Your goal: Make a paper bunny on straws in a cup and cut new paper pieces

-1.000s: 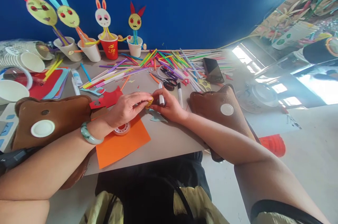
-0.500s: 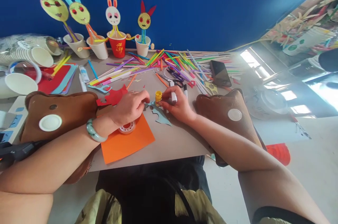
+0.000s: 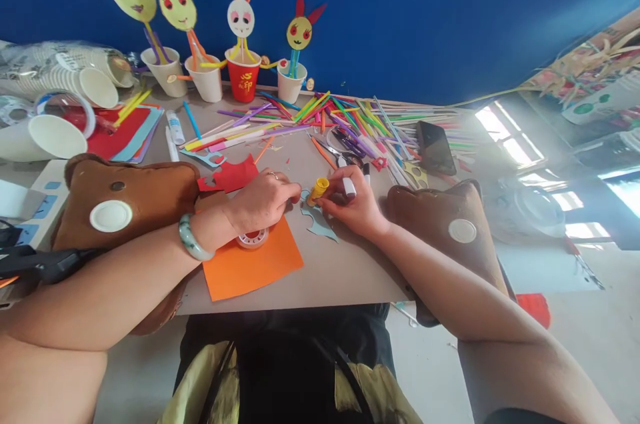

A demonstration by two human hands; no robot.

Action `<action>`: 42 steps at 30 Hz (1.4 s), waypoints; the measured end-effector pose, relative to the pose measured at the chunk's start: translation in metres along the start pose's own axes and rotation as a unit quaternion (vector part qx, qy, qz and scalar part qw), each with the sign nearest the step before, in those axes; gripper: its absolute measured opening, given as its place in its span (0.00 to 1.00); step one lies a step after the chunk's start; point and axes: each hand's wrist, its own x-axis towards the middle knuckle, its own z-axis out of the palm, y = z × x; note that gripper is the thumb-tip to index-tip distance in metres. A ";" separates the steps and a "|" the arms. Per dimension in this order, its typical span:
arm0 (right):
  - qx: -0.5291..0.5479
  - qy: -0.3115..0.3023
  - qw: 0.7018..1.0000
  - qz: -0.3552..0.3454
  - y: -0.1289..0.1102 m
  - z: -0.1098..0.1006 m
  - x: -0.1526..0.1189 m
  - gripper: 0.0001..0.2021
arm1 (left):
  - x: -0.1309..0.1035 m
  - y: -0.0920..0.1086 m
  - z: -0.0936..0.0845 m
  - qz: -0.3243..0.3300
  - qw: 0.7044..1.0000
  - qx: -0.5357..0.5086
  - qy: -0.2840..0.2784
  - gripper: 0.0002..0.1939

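Note:
My right hand (image 3: 357, 204) grips a short yellow tube (image 3: 319, 191), upright with its round top end showing. A white cap-like piece (image 3: 349, 189) sticks out between the same hand's fingers. Below the tube lies a cut scrap of light-blue paper (image 3: 321, 224). Just left of it, my left hand (image 3: 263, 199) has its fingers curled and pressed together; whatever they hold is hidden. Under that hand are an orange sheet (image 3: 255, 274) and a roll of clear tape (image 3: 253, 239). A torn red paper piece (image 3: 230, 175) lies behind my left wrist.
Paper cups with rabbit-faced stick figures (image 3: 241, 77) stand along the blue wall. Loose coloured sticks (image 3: 345, 121), scissors (image 3: 345, 156) and a black phone (image 3: 436, 147) lie at the back. Brown cushions (image 3: 150, 187) flank both forearms. Stacked cups (image 3: 95, 84) are at left.
The view has shifted, so the table scene sits further right. My left hand's fingertips have drawn slightly away from the light-blue paper. The yellow tube stays in my right hand.

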 end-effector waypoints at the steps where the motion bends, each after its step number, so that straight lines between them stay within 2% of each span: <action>1: -0.010 0.002 1.000 0.000 -0.001 0.000 0.000 0.25 | 0.000 0.000 0.000 0.001 1.000 -0.003 0.001 0.11; 5: -0.046 0.007 0.999 -0.004 -0.004 -0.002 0.000 0.25 | 0.000 0.001 -0.001 0.002 1.000 -0.004 -0.005 0.13; 16: -0.061 0.002 0.998 -0.013 0.001 -0.003 -0.001 0.25 | -0.001 0.001 -0.002 0.004 1.000 0.012 -0.015 0.16; 35: -0.079 -0.008 0.996 -0.028 0.001 -0.007 -0.001 0.23 | 0.000 0.003 -0.005 0.001 0.999 0.026 -0.028 0.15; 42: -0.087 0.008 0.996 -0.017 -0.002 -0.006 -0.002 0.23 | 0.000 0.004 -0.006 -0.001 1.000 0.017 -0.022 0.14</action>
